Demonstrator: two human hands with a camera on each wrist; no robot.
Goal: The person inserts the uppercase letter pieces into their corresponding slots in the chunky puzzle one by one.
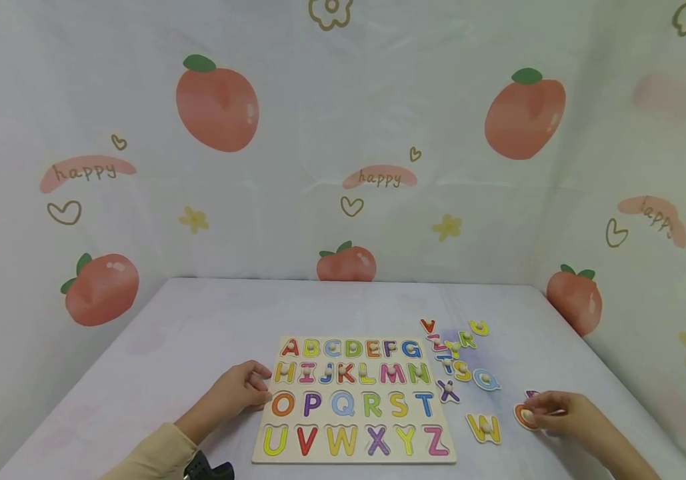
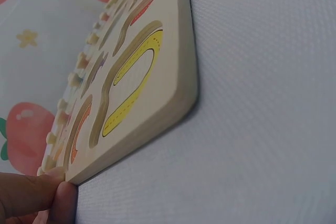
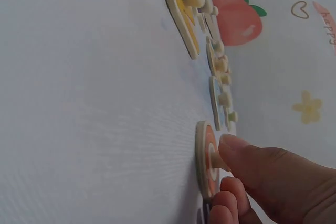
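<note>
A wooden alphabet puzzle board (image 1: 265,453) lies flat on the table. Knobbed letters A to N sit in its upper two rows, while the O to Z recesses show only printed colour. My left hand (image 1: 237,389) grips the board's left edge beside the O recess; in the left wrist view its thumb (image 2: 31,192) is at the top of the edge. To the right of the board, my right hand (image 1: 565,417) pinches the knob of an orange letter O piece (image 3: 201,156), which stays close over the table. A purple piece (image 1: 532,393) behind it is partly hidden by the fingers.
Between board and right hand lie a yellow W (image 1: 483,429), a purple X (image 1: 448,391) and a blue Q (image 1: 486,379). Farther back is a loose cluster including S (image 1: 461,371), R (image 1: 467,339), U (image 1: 479,327) and V (image 1: 428,326). A fruit-print curtain (image 1: 295,133) surrounds the table.
</note>
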